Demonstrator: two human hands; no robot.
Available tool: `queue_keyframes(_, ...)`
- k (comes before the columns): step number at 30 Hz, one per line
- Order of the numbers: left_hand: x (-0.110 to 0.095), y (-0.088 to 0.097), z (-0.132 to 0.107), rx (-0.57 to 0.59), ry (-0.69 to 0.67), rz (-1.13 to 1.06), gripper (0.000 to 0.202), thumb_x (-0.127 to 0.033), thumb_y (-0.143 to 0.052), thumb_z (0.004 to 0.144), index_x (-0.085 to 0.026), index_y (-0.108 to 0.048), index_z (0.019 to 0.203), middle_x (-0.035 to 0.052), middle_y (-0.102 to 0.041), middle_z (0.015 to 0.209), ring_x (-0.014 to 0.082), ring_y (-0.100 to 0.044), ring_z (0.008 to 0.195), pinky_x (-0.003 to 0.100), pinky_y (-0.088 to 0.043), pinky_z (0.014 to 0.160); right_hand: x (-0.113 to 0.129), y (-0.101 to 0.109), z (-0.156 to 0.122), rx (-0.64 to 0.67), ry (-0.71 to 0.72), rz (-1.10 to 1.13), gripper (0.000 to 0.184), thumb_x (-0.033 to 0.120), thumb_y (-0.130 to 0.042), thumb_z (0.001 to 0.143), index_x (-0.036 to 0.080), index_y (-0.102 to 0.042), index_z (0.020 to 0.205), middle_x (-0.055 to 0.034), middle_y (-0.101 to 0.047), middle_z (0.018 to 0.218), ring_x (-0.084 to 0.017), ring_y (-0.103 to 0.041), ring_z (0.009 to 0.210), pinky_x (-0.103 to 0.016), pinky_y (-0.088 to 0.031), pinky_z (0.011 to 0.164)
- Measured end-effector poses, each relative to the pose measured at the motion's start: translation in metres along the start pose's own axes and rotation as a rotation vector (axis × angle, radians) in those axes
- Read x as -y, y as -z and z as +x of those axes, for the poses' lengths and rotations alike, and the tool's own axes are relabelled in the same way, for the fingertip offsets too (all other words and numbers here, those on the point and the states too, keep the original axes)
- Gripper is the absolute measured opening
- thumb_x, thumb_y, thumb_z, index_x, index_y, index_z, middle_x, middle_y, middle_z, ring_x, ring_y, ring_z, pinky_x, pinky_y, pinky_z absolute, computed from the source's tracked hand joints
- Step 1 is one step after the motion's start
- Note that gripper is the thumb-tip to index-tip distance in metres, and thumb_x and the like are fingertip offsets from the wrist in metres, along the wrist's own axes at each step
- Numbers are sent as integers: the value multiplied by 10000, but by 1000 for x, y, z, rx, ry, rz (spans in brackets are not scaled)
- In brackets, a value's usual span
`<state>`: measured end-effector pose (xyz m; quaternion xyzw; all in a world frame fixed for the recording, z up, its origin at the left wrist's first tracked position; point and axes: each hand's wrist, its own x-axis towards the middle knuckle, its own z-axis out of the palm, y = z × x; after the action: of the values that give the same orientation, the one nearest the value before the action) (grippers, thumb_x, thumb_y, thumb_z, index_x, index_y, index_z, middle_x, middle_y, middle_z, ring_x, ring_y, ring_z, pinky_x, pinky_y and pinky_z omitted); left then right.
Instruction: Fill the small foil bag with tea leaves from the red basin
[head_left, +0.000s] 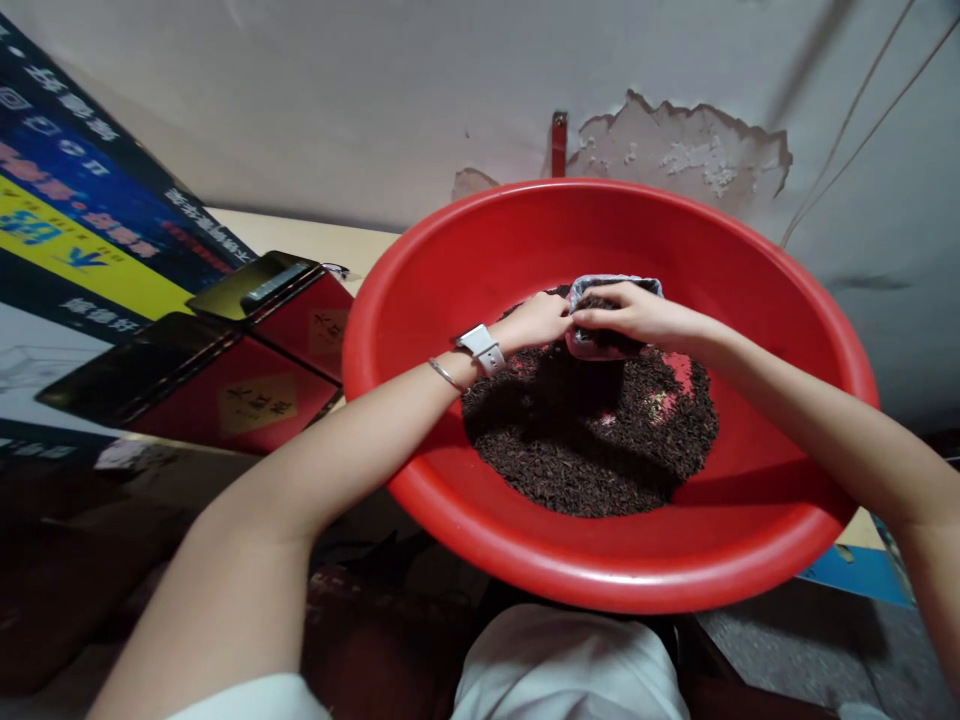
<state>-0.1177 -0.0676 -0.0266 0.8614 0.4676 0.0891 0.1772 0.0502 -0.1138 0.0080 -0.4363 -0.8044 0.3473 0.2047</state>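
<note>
Just behind the left hand [544,318] sits a white-strapped wristwatch [484,350]; next up the forearm comes a thin metallic bangle [445,375] (plain and narrow). Farthest from that hand, past the elbow, a pale sleeve [255,697] shows, matching the loose, creased torso cloth [570,665].

A small, pale-rimmed, box-shaped container [589,348], open side up, appears just right of frame centre; loose dark-brown shreds [585,470] spread lower down.

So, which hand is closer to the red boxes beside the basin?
Left. The left hand is at the left side of the small container, toward the red boxes; the right hand lies over its top, farther away.
</note>
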Motion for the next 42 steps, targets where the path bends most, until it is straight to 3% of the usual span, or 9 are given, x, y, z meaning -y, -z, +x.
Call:
queue_keyframes(7, -4, 1, -2, -3, 23, -17, 383, -398, -400, 938, -148, -658, 806, 68, -647, 756, 167, -551, 649, 269, -357, 602, -13, 32, 0, -296, 86, -476, 358, 393, -534, 907, 168, -636, 1166, -113, -672, 1133, -233, -605, 1025, -384, -451, 920)
queue_keyframes(15, 5, -4, 3, -22, 38, -51, 479, -487, -336, 953, -159, -645, 791, 98, -679, 779, 191, -594, 720, 276, -398, 655, -3, 59, -15, -343, -28, -546, 190, 287, -561, 892, 177, -708, 943, -68, -703, 886, -193, -629, 832, -359, -475, 827)
queue_keyframes(19, 5, -4, 4, -59, 40, -90, 438, -470, -363, 945, -162, -656, 839, 105, -704, 858, 204, -622, 780, 288, -431, 707, -16, 68, -14, -189, -190, -613, 135, 303, -647, 843, 195, -714, 890, -60, -679, 809, -219, -614, 833, -376, -464, 808)
queue_keyframes(24, 3, -5, 2, -46, 56, -165, 435, -464, -346, 964, -157, -651, 920, 96, -709, 833, 174, -629, 692, 262, -446, 659, -29, 61, -8, -122, -321, -684, 178, 323, -697, 809, 206, -703, 942, -76, -654, 861, -244, -589, 885, -367, -434, 819)
queue_keyframes(27, 2, -6, 1, -30, 69, -183, 450, -460, -338, 973, -138, -652, 952, 112, -714, 845, 178, -641, 691, 264, -456, 656, -27, 51, -4, -204, -218, -645, 182, 352, -639, 855, 187, -695, 906, -79, -649, 897, -230, -574, 903, -342, -408, 825)
queue_keyframes(30, 2, -6, 2, -23, 74, -187, 449, -451, -344, 974, -126, -653, 978, 122, -716, 867, 188, -654, 709, 274, -462, 674, -30, 40, -1, -91, -138, -573, 320, 413, -513, 937, 168, -692, 835, -80, -657, 850, -210, -576, 869, -323, -395, 814)
queue_keyframes(36, 2, -6, 2, -24, 69, -189, 431, -441, -349, 981, -129, -644, 1004, 108, -709, 861, 184, -646, 734, 278, -466, 714, -42, 38, -1, -132, -82, -640, 331, 347, -423, 969, 193, -675, 1120, -109, -655, 1194, -242, -578, 1065, -352, -400, 919)
queue_keyframes(40, 2, -4, 2, -138, 82, -189, 408, -443, -411, 964, -133, -611, 1137, 124, -708, 985, 212, -649, 866, 309, -462, 785, -14, 47, -10, -344, -116, -609, 350, 362, -411, 970, 154, -692, 984, -107, -680, 994, -224, -590, 930, -350, -406, 852)
queue_keyframes(42, 1, -2, 1, -208, 97, -191, 421, -431, -449, 953, -142, -563, 1236, 125, -707, 1026, 220, -643, 900, 321, -460, 803, -1, 41, -12, -219, -107, -499, 363, 393, -433, 962, 148, -690, 885, -82, -672, 857, -194, -586, 835, -327, -410, 803)
